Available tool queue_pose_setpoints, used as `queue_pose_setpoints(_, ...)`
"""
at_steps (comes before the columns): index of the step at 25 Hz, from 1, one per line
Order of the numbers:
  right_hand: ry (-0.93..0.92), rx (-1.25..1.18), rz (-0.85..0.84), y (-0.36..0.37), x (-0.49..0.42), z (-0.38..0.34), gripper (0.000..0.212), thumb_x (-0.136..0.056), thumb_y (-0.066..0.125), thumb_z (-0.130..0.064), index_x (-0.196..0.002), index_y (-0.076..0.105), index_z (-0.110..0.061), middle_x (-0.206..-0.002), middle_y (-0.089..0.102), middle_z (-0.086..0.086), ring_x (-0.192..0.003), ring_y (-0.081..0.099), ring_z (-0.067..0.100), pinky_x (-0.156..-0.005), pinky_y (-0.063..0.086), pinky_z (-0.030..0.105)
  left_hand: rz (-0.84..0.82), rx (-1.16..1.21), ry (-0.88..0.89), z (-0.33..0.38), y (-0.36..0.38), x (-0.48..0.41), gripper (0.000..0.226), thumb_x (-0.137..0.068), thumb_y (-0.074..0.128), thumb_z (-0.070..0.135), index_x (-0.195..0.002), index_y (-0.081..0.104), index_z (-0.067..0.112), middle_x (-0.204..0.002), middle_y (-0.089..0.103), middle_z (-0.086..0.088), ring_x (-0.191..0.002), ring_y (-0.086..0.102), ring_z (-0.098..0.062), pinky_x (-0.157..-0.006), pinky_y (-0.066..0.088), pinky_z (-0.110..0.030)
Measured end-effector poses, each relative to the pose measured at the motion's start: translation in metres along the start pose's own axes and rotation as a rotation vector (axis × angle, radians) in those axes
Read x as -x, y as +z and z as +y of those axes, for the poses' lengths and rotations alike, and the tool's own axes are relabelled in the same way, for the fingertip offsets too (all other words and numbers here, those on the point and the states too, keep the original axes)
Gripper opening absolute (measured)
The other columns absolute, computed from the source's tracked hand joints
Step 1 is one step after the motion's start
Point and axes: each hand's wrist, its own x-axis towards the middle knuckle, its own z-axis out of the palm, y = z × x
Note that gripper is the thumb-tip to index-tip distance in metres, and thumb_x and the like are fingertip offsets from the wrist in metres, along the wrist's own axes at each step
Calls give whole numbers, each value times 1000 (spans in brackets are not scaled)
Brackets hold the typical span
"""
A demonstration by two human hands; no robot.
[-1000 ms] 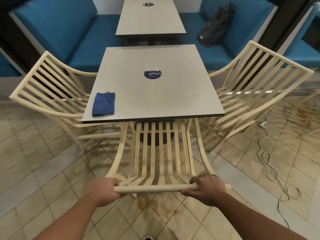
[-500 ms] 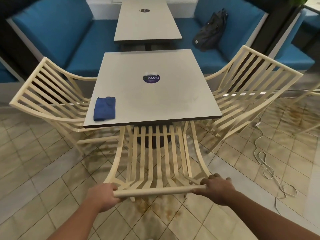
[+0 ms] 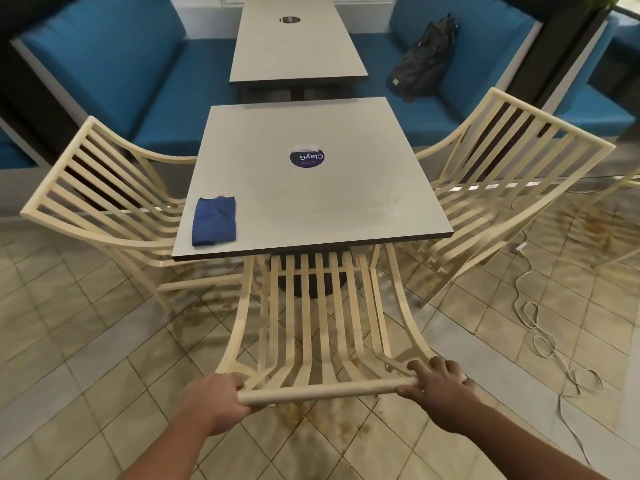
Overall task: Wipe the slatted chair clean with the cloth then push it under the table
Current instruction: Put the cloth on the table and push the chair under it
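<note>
Your left hand [image 3: 214, 400] and right hand [image 3: 440, 386] both grip the slatted chair [image 3: 322, 323] by its top rail. Its front sits under the table's [image 3: 311, 202] near edge. The cloth [image 3: 214, 221] lies at the tabletop's near-left corner.

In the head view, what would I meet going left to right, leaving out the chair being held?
Left slatted chair → blue cloth → round sticker → right slatted chair.
</note>
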Motion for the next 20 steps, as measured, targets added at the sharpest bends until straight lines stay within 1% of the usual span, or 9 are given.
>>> queue_pose_setpoints(2, -30, -6, -56, -4, -7, 1, 107, -54, -5, -96, -140, 32, -44, -142, 39, 2, -132, 33, 26, -105, 40, 57, -14, 12, 3, -1, -2, -2, 66, -59, 39, 102, -96, 60, 51, -94, 68, 16, -90, 64, -7, -74, 51, -29)
queue_pose_setpoints(5, -39, -1, -33, -12, -14, -5, 106, -55, -3, -97, -139, 33, -43, -141, 40, 1, -129, 34, 25, -101, 42, 53, -4, 11, 11, -2, -10, -11, 70, -59, 36, 101, -104, 60, 54, -92, 65, 17, -89, 61, -6, -70, 46, -28)
queue_pose_setpoints(8, -43, -13, -46, -20, -22, -9, 107, -56, -3, -98, -139, 36, -42, -139, 42, 2, -129, 35, 26, -101, 42, 53, 12, 0, 3, -8, -14, -24, 73, -61, 38, 99, -109, 64, 52, -94, 67, 18, -89, 61, -6, -70, 45, -28)
queue_pose_setpoints(11, -60, 12, -74, -29, -25, -9, 114, -53, -8, -99, -140, 36, -41, -138, 46, 3, -129, 38, 26, -103, 39, 57, 17, -14, -25, -3, -16, -26, 61, -69, 45, 94, -108, 66, 52, -92, 66, 18, -87, 60, -7, -69, 44, -29)
queue_pose_setpoints(13, -99, 114, -44, -34, -24, -11, 125, -47, -24, -98, -138, 39, -39, -134, 54, -1, -128, 45, 25, -105, 28, 66, 72, 3, -63, -3, -13, -25, 56, -71, 49, 90, -108, 67, 52, -90, 66, 18, -84, 59, -7, -69, 45, -28)
queue_pose_setpoints(15, -145, 226, -21, -39, -22, -12, 136, -41, -38, -92, -133, 44, -36, -124, 62, -5, -124, 52, 23, -106, 10, 78, 235, 9, -71, -7, 0, -22, 54, -71, 49, 83, -103, 72, 47, -86, 69, 18, -82, 63, -8, -69, 43, -30)
queue_pose_setpoints(17, -149, 272, -5, -38, -22, -14, 142, -37, -46, -87, -130, 46, -33, -120, 64, -5, -122, 55, 24, -106, 2, 80, 390, 34, -26, -12, 21, -11, 46, -70, 54, 74, -94, 76, 42, -81, 68, 16, -82, 63, -13, -68, 35, -34)
queue_pose_setpoints(18, -138, 261, 18, -36, -21, -15, 142, -38, -47, -86, -130, 47, -32, -121, 64, -4, -123, 55, 24, -108, 5, 79, 449, 75, -16, -12, 30, -4, 44, -71, 58, 73, -96, 74, 40, -84, 65, 17, -85, 61, -15, -69, 34, -34)
queue_pose_setpoints(20, -108, 193, 84, -27, -17, -18, 140, -40, -46, -86, -129, 46, -31, -126, 62, -1, -123, 54, 24, -109, 24, 70, 477, 165, -18, -12, 41, 9, 53, -73, 54, 77, -106, 68, 38, -95, 59, 16, -97, 55, -16, -74, 39, -36)
